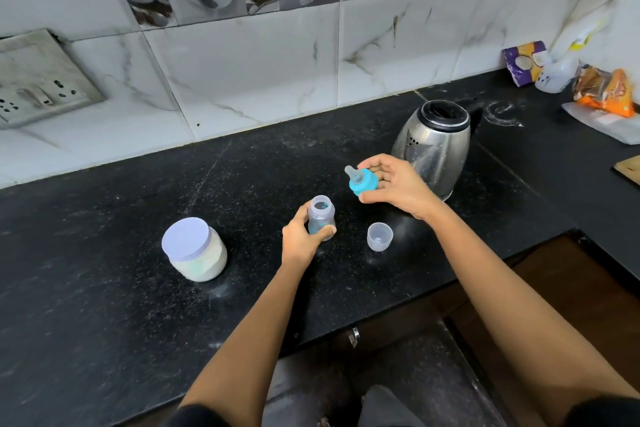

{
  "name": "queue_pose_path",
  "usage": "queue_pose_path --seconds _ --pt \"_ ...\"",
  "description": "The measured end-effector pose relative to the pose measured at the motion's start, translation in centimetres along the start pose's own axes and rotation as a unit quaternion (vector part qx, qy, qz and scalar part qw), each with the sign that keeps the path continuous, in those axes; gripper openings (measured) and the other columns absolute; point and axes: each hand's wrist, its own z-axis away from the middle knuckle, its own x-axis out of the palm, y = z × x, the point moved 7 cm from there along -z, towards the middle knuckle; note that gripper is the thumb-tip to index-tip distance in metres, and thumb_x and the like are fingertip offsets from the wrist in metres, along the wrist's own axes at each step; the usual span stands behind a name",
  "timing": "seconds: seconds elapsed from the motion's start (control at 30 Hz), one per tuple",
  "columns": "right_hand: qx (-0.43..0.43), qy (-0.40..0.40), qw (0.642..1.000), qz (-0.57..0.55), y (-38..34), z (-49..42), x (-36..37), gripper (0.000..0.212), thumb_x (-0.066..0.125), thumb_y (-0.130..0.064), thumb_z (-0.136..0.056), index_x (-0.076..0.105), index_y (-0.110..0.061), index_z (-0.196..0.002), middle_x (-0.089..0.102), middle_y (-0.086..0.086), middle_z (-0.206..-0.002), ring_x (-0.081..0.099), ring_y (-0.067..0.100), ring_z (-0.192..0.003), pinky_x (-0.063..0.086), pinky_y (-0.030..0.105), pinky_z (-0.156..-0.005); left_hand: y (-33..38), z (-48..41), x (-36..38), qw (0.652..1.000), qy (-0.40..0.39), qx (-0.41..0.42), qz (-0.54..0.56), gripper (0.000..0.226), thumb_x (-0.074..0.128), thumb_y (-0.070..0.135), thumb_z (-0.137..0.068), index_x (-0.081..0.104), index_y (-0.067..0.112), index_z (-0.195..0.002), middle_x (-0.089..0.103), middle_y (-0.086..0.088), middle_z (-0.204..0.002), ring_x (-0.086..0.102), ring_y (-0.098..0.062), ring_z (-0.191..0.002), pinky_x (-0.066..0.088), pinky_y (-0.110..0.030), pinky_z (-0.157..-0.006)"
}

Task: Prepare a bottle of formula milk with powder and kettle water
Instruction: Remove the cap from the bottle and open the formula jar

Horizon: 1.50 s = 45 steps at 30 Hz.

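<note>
Bottle (321, 217) sits open, gripped by the left hand (299, 239). Right hand (394, 184) pinches the teat ring (362, 181); best parked nipple-up.

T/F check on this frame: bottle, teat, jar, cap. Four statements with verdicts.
1. The left hand grips the bottle. True.
2. The teat ring is screwed onto the bottle. False: the right hand holds it off the bottle, whose mouth is open.
3. The jar has its lid on. True.
4. The clear cap sits on the kettle. False: it stands mouth up on the counter.
</note>
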Motion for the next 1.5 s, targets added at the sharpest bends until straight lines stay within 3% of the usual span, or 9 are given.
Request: queue_pose_path --seconds 0.07,0.17,0.33,0.57,0.87,1.07,1.23,1.37,1.5 --pt "0.01 0.009 0.998 0.068 0.5 1.5 -1.4 0.051 0.086 -0.005 -0.063 0.064 -0.015 -0.108 0.067 0.003 -0.103 0.064 0.01 -0.09 0.054 0.021 -0.081 0.0 0.3 0.1 1.0 -0.003 -0.001 -0.011 0.084 0.084 0.021 -0.07 0.041 0.02 -0.143 0.054 0.004 -0.136 0.049 -0.014 -0.126 0.035 -0.018 -0.101" --pt "0.01 -0.006 0.983 0.186 1.4 3.2 -2.4 0.049 0.085 -0.015 -0.067 0.067 -0.018 -0.113 0.065 -0.005 -0.105 0.063 0.007 -0.095 0.052 0.02 -0.086 -0.2 1.0 -0.1 1.0 0.006 -0.011 -0.029 0.098 0.084 0.025 -0.07 0.028 0.015 -0.149 0.041 -0.001 -0.149 0.04 -0.018 -0.135 0.028 -0.02 -0.102" --pt "-0.005 -0.058 0.951 0.302 3.2 4.1 -1.3 0.059 0.078 -0.02 -0.072 0.06 -0.019 -0.128 0.057 -0.001 -0.111 0.056 0.012 -0.101 0.045 0.024 -0.09 -1.2 2.3 -0.2 0.998 0.017 -0.019 -0.05 0.097 0.083 0.028 -0.072 0.027 0.011 -0.149 0.038 -0.005 -0.151 0.035 -0.02 -0.139 0.028 -0.029 -0.11" --pt "0.014 -0.059 0.944 0.324 5.3 4.0 0.8 0.056 0.077 -0.013 -0.071 0.058 -0.017 -0.123 0.058 0.001 -0.122 0.054 0.011 -0.105 0.044 0.026 -0.093 -1.8 3.6 -0.8 0.998 0.041 -0.02 -0.053 0.092 0.082 0.026 -0.073 0.03 0.013 -0.147 0.04 -0.007 -0.15 0.036 -0.021 -0.138 0.029 -0.031 -0.11" --pt "0.032 -0.066 0.94 0.332 5.4 4.0 1.9 0.068 0.08 -0.019 -0.069 0.053 -0.02 -0.131 0.052 0.0 -0.132 0.049 0.017 -0.119 0.042 0.035 -0.101 -1.3 7.2 -5.5 0.989 0.135 0.045 -0.046 0.078 0.081 0.027 -0.075 0.039 0.02 -0.141 0.048 0.004 -0.141 0.042 -0.01 -0.131 0.032 -0.024 -0.107" --pt "-0.1 -0.024 0.942 0.32 -1.6 3.2 5.3 0.055 0.075 -0.031 -0.079 0.053 -0.023 -0.13 0.05 -0.004 -0.13 0.043 0.015 -0.121 0.034 0.025 -0.096 -0.3 11.1 -12.7 0.944 0.303 0.091 -0.09 0.078 0.086 0.022 -0.068 0.045 0.006 -0.132 0.049 -0.008 -0.128 0.042 -0.017 -0.121 0.027 -0.012 -0.099" --pt "-0.175 -0.101 0.944 0.262 -6.7 1.5 15.8 0.049 0.069 -0.037 -0.085 0.054 -0.021 -0.128 0.051 -0.002 -0.129 0.049 0.015 -0.118 0.043 0.035 -0.1 -3.5 11.3 -18.0 0.93 0.362 0.046 -0.05 0.101 0.091 0.024 -0.058 0.033 0.006 -0.139 0.037 -0.008 -0.14 0.031 -0.021 -0.132 0.014 0.002 -0.098" --pt "-0.156 -0.177 0.922 0.309 -7.8 -0.2 24.1 0.074 0.066 -0.049 -0.084 0.039 -0.01 -0.142 0.041 0.01 -0.136 0.046 0.024 -0.121 0.044 0.041 -0.097 -6.2 9.7 -19.2 0.951 0.308 -0.009 -0.032 0.115 0.093 0.03 -0.055 0.025 0.012 -0.146 0.031 -0.005 -0.149 0.029 -0.018 -0.137 0.026 -0.025 -0.111" --pt "-0.153 -0.21 0.87 0.42 -8.0 -1.3 29.3 0.081 0.061 -0.064 -0.079 0.041 -0.006 -0.132 0.041 0.012 -0.126 0.045 0.032 -0.116 0.046 0.044 -0.086 -7.6 8.2 -19.6 0.963 0.27 -0.026 0.01 0.115 0.093 0.039 -0.046 0.032 0.024 -0.142 0.043 0.003 -0.142 0.043 -0.013 -0.129 0.042 -0.04 -0.105"
